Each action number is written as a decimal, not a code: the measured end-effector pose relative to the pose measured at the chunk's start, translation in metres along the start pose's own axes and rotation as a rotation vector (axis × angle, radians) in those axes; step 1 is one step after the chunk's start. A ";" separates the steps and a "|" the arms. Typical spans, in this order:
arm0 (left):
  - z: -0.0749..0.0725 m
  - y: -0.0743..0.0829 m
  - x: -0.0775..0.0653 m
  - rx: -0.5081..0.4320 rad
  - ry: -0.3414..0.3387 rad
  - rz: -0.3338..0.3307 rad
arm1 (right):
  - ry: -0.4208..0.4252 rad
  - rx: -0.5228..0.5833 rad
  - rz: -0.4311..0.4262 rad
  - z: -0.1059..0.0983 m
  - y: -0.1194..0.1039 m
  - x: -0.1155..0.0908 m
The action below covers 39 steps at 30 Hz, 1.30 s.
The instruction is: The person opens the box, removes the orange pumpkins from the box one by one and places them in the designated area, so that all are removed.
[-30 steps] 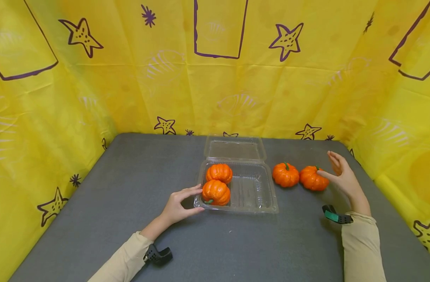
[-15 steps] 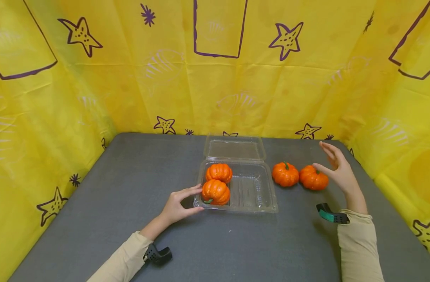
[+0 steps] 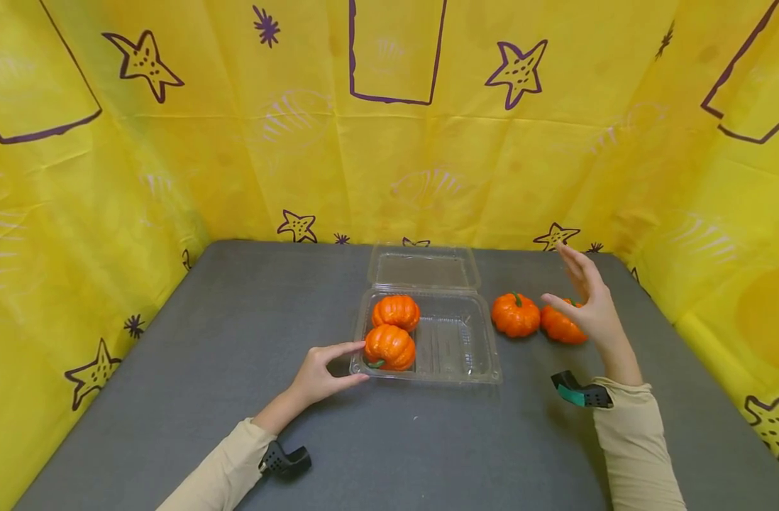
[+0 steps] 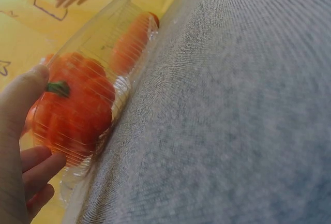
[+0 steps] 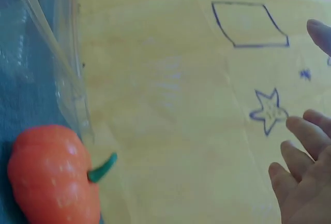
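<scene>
A clear plastic clamshell container (image 3: 450, 348) stands on the table with its lid (image 3: 424, 271) folded back. Two orange toy pumpkins, a front one (image 3: 389, 348) and a rear one (image 3: 396, 312), sit in its left half. My left hand (image 3: 316, 372) holds the container's front left corner between thumb and fingers; the left wrist view shows the thumb (image 4: 31, 87) at the rim. My right hand (image 3: 594, 305) is raised with fingers spread and holds nothing. It partly covers the rightmost pumpkin (image 3: 560, 326), which sits beside another pumpkin (image 3: 516, 314) right of the container.
The dark grey table (image 3: 268, 298) is enclosed at the back and sides by a yellow cloth (image 3: 236, 163) printed with starfish and fish. Black wrist devices sit at both cuffs, the left one (image 3: 286, 460) low over the table.
My right hand has moved left and farther back, above the rightmost pumpkin. My left hand, the container and all the pumpkins have stayed in place.
</scene>
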State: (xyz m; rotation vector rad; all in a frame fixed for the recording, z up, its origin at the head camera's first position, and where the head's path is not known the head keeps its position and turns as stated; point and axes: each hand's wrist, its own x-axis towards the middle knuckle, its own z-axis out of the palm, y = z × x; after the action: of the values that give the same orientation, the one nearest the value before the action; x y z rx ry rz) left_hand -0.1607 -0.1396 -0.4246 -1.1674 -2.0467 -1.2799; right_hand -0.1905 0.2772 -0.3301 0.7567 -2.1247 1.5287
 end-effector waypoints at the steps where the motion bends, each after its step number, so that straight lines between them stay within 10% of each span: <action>1: 0.000 0.000 0.000 -0.001 -0.001 -0.004 | -0.011 -0.015 -0.008 0.003 -0.002 0.001; 11: -0.001 0.001 0.001 -0.008 -0.012 -0.001 | -0.126 -0.013 -0.096 0.041 -0.029 0.009; 21: 0.001 -0.001 -0.001 0.003 0.001 0.037 | -0.255 0.210 -0.147 0.097 -0.006 0.012; 39: 0.000 -0.003 0.000 -0.002 0.030 0.089 | -0.416 0.218 -0.130 0.154 -0.017 -0.004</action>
State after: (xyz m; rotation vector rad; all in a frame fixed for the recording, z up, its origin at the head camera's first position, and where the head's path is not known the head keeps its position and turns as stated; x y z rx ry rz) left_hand -0.1633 -0.1397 -0.4259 -1.2195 -1.9498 -1.2496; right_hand -0.1794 0.1269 -0.3683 1.3647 -2.1510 1.6621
